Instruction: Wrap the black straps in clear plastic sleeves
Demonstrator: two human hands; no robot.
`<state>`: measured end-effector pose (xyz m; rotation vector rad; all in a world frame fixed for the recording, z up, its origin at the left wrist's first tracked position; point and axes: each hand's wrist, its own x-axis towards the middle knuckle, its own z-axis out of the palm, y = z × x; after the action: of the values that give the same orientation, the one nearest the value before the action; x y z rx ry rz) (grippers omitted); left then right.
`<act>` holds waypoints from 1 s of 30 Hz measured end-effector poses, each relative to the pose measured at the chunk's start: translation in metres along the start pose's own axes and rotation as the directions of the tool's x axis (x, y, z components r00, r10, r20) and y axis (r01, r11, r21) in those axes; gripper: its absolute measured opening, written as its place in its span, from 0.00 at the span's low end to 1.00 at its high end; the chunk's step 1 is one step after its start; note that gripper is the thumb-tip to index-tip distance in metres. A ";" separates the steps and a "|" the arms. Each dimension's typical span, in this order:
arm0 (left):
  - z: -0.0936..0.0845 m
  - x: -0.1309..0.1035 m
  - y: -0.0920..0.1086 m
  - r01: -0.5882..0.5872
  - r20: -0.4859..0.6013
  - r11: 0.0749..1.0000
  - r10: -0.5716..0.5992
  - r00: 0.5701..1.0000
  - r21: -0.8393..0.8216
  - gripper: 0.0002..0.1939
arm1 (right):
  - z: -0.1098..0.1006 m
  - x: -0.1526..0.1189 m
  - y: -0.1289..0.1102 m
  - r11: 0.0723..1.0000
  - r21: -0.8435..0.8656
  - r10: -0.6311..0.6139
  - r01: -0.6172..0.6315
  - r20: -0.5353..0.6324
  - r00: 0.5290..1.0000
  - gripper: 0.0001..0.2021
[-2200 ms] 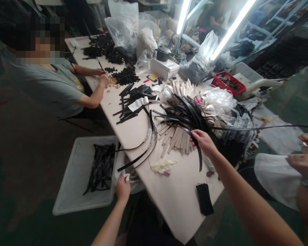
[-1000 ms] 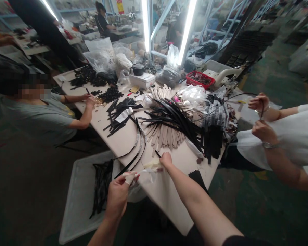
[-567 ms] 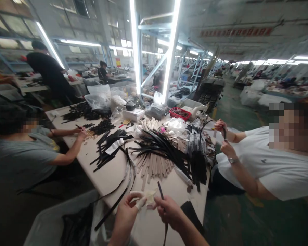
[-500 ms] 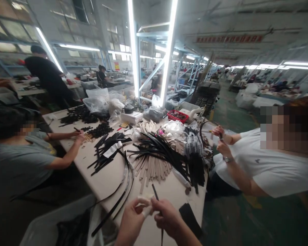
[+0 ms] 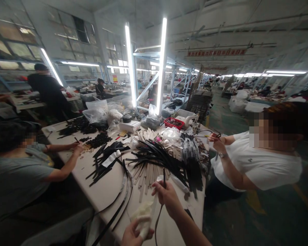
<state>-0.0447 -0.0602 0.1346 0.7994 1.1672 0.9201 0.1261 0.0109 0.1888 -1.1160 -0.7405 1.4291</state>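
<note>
In my left hand (image 5: 136,233), low in the view, the fingers are closed around a crumpled off-white piece of material (image 5: 145,212), which looks like thin cloth or paper. Higher up and to the right, my right hand (image 5: 169,199) pinches a narrow black strip (image 5: 164,178). One end of the strip points up past the fingers, and the rest hangs below toward the bottom edge. A small white patch shows behind my right fingertips; what it belongs to is unclear. On the table (image 5: 123,212) beyond lie fanned beige strips (image 5: 144,181) under a heap of black strips (image 5: 154,152).
Long black straps (image 5: 115,208) hang over the left table edge near a translucent bin (image 5: 61,229). A red basket (image 5: 174,123), a white box (image 5: 129,126) and plastic bags (image 5: 96,111) stand farther back. A co-worker (image 5: 17,171) sits left; another (image 5: 259,160) is at right.
My hands were close together and have moved apart. The right one has gone up with the black strip, the left one down with the off-white material. The camera view has shifted slightly.
</note>
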 end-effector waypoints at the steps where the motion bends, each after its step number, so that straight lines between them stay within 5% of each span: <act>1: -0.003 0.002 0.002 0.037 0.029 0.999 -0.037 0.999 -0.009 0.23 | -0.002 0.003 0.000 0.999 -0.030 -0.011 0.010 -0.011 1.000 0.20; 4: -0.006 0.011 0.021 0.077 0.091 0.997 -0.079 0.993 0.027 0.23 | -0.006 0.008 -0.001 0.991 -0.131 -0.007 0.002 -0.042 0.999 0.19; 9: 0.011 0.035 0.068 -0.282 0.125 0.902 0.255 0.959 0.326 0.24 | -0.006 0.008 0.002 0.980 -0.196 0.021 -0.028 -0.037 0.999 0.18; 12: 0.027 0.044 0.078 -0.380 0.199 0.805 0.323 0.925 0.456 0.19 | -0.005 0.005 0.004 0.974 -0.226 0.000 -0.005 -0.024 1.000 0.19; 19: 0.030 0.043 0.054 -0.136 0.154 0.957 0.098 0.983 0.256 0.22 | -0.015 0.006 0.004 0.965 -0.262 -0.032 0.019 -0.047 0.998 0.19; 25: 0.019 0.036 0.038 -0.071 0.135 0.993 0.059 0.989 0.092 0.23 | -0.026 0.012 0.014 0.983 -0.183 0.015 -0.022 -0.040 0.999 0.21; 30: 0.015 0.034 0.024 -0.004 0.037 0.999 0.003 0.999 0.049 0.23 | -0.029 0.013 0.024 0.948 -0.318 -0.020 -0.002 -0.065 0.998 0.17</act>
<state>-0.0295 -0.0200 0.1454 0.8553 1.1605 0.8787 0.1442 0.0151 0.1536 -1.3991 -0.9494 1.2848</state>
